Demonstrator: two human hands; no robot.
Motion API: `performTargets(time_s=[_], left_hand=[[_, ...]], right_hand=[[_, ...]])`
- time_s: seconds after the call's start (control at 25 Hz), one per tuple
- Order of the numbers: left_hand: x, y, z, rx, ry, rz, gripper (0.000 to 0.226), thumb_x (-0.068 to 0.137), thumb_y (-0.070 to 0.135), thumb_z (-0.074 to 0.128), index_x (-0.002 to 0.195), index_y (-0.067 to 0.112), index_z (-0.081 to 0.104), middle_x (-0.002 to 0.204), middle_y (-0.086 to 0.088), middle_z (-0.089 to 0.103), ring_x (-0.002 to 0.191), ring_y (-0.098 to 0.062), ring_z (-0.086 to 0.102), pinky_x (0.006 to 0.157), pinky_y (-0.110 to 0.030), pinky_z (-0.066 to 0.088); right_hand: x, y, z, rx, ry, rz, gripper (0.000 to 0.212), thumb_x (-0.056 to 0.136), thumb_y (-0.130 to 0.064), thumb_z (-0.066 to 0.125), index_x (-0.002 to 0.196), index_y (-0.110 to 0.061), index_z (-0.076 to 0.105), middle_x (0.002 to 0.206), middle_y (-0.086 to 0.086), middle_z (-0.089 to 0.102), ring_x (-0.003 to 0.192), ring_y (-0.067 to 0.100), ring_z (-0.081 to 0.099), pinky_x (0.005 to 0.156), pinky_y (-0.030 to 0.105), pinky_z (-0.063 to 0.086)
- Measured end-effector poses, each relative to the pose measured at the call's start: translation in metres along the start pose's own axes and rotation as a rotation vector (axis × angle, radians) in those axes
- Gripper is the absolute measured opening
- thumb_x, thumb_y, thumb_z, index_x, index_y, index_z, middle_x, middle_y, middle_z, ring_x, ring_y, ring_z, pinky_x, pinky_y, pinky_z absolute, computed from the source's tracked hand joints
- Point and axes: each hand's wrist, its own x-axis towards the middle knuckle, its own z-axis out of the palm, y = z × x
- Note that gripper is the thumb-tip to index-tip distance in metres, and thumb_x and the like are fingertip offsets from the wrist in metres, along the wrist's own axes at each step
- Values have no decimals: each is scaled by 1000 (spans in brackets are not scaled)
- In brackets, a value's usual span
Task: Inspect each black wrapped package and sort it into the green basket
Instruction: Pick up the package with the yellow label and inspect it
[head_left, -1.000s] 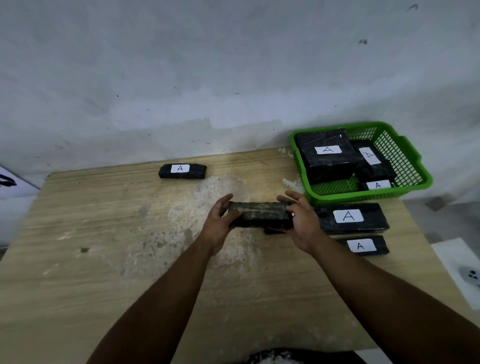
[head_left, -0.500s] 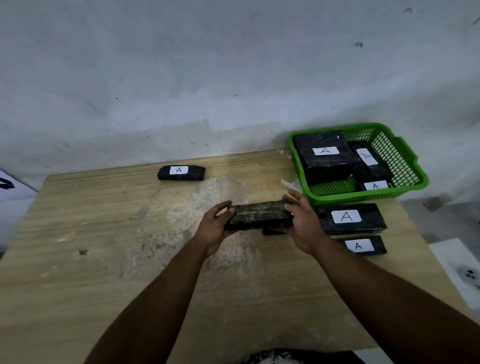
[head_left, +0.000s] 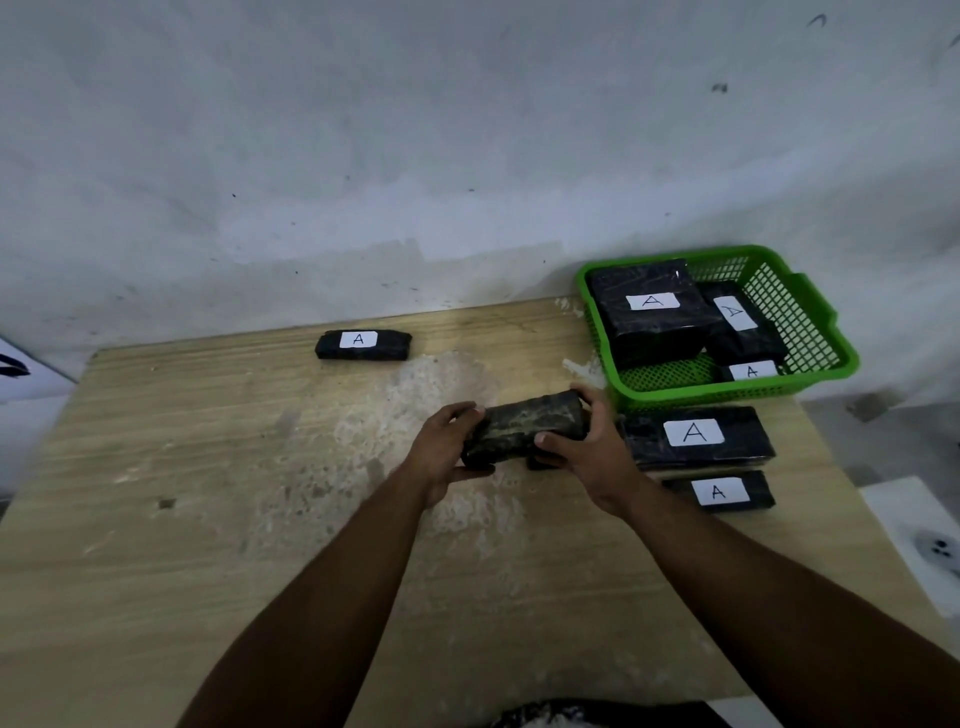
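A black wrapped package (head_left: 524, 428) is held just above the table, tilted with its right end higher and no label showing. My left hand (head_left: 441, 452) grips its left end and my right hand (head_left: 592, 452) grips its right end. The green basket (head_left: 810, 332) stands at the back right with three labelled black packages inside, the largest (head_left: 649, 312) at its left. Two more packages marked A lie in front of the basket, a big one (head_left: 696, 436) and a slim one (head_left: 719, 491). Another labelled package (head_left: 362, 344) lies alone at the table's far side.
The wooden table (head_left: 208, 519) has a worn whitish patch in its middle. A grey wall runs behind it. A white surface (head_left: 914, 540) shows past the table's right edge, and a white board (head_left: 26, 369) at the far left.
Both hands have turned the package so its right end is raised and it sits tilted; it has shifted slightly toward the basket.
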Motion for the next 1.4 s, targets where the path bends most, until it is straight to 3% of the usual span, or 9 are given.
performTargets(time_s=[0.16,0.28,0.4,0.56,0.64,0.84,1.16,1.32,1.4], left_hand=[[5,1,9,44,85,-67,39,87,46,69,109,14,66,110,-10,67,100,-31,66,75,-52,61],[7,1,10,64,126,-58,36,87,42,71,109,14,66,109,-10,67,95,-30,67,71,-47,62],[9,-1,11,44,115,-38,32,88,39,70,108,15,64,111,-11,67,97,-30,67,72,-45,61],[9,-4,9,-5,101,-28,36,93,40,61,113,10,65,113,-13,68,99,-28,66,73,-40,58],[6,-4,9,-33,82,-55,34,95,39,59,114,12,65,113,-11,67,102,-28,65,75,-42,59],[3,-4,9,-125,73,-61,19,98,31,54,104,16,65,108,-6,64,110,-30,60,90,-48,56],[5,1,4,-29,117,24,42,89,45,64,118,15,61,115,-8,65,101,-25,64,69,-35,56],[-4,9,0,-311,-56,28,25,97,32,53,114,18,65,100,-6,62,87,-21,59,71,-35,51],[-5,10,-3,-327,-126,67,24,97,24,52,117,19,64,101,-5,64,88,-20,59,69,-33,50]], right_hand=[[-4,-2,2,-101,-18,-56,80,78,6,75,141,-22,33,120,-4,48,101,16,60,70,33,60],[-4,-4,3,-148,-30,-86,81,78,4,77,141,-23,33,123,-1,48,105,15,58,71,31,61],[-5,-3,3,-90,-25,-71,71,81,2,74,136,-26,39,126,4,50,106,22,61,74,42,61],[-2,-8,12,280,-22,90,27,99,-19,51,125,-19,58,126,17,59,110,38,61,78,59,56],[-1,-13,16,316,-23,112,25,102,-24,45,118,-19,63,123,16,61,113,35,60,78,57,56],[0,-22,21,263,-41,86,26,100,-10,49,117,-20,66,121,12,62,112,33,60,79,56,57],[6,-19,22,142,127,60,28,98,-22,56,126,-20,53,126,12,57,111,31,60,77,54,59],[12,-22,15,280,225,297,26,102,-31,48,119,-15,57,117,14,63,110,33,61,81,51,56],[14,-23,15,293,228,346,30,102,-34,47,121,-13,58,114,14,63,108,33,60,73,46,54]])
